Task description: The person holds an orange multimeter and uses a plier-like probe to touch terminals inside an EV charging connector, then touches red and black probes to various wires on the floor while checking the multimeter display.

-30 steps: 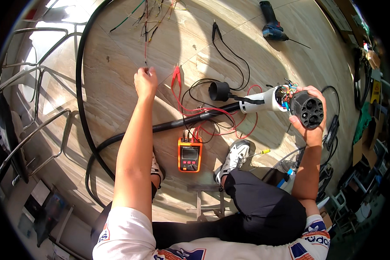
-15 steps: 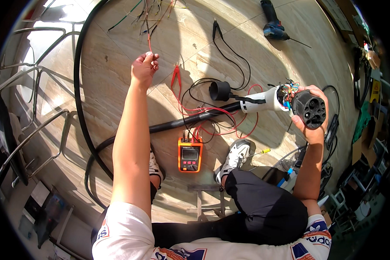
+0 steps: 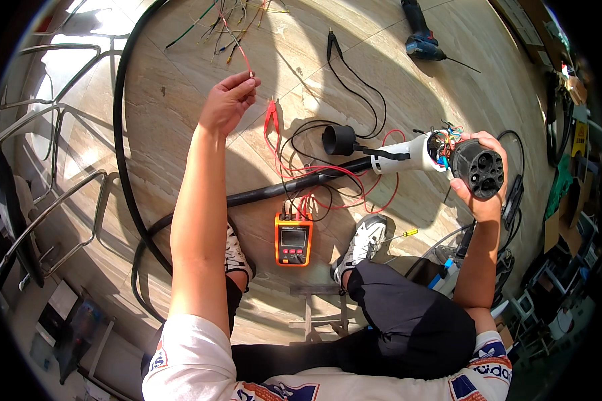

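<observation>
Between its fingertips, my left hand (image 3: 232, 99) pinches a thin red wire (image 3: 242, 52) that runs up to a bundle of loose coloured wires (image 3: 237, 21) at the top. My right hand (image 3: 491, 190) grips a round black charging plug (image 3: 476, 170), its face with several round sockets turned up. Behind the plug, coloured wires spill from the open end of a white housing (image 3: 408, 155), which a thick black cable (image 3: 301, 182) enters. A red alligator clip (image 3: 271, 120) lies just right of my left hand. Its lead runs to an orange handheld meter (image 3: 293, 239) between my feet.
A black clip (image 3: 334, 47) on its lead and a black cap (image 3: 340, 140) lie mid-floor. A cordless drill (image 3: 424, 41) with a long bit rests far right. A yellow-handled screwdriver (image 3: 409, 233) is by my right shoe. Metal chair frames (image 3: 60, 107) stand left; boxes and tools crowd the right.
My left hand has shifted slightly right and up with the red wire, whose lower end now slants right. The right hand and plug have stayed still.
</observation>
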`<move>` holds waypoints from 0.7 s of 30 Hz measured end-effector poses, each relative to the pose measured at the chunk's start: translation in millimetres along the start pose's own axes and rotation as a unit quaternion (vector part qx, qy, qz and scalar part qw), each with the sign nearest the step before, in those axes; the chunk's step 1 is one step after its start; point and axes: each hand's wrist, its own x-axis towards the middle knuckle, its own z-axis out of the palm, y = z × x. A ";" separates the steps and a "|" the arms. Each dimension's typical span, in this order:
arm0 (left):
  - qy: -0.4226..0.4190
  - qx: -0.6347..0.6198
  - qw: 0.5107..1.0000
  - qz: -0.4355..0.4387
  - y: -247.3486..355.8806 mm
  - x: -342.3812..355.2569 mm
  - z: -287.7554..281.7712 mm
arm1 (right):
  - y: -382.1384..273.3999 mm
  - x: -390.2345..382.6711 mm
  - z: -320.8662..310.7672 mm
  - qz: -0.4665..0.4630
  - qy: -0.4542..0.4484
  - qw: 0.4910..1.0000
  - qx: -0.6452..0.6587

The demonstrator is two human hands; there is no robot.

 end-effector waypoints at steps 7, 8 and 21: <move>-0.009 0.017 0.998 0.066 -2.4 6.0 2.3 | 1.1 0.3 -0.2 -0.010 -0.003 1.000 -0.006; -0.005 0.019 0.997 0.072 -3.1 5.8 2.9 | 0.6 0.4 0.2 -0.011 -0.002 1.000 -0.004; 0.105 0.118 0.985 0.065 -24.0 6.6 -20.9 | -0.2 0.2 -4.8 -0.043 -0.009 0.998 -0.044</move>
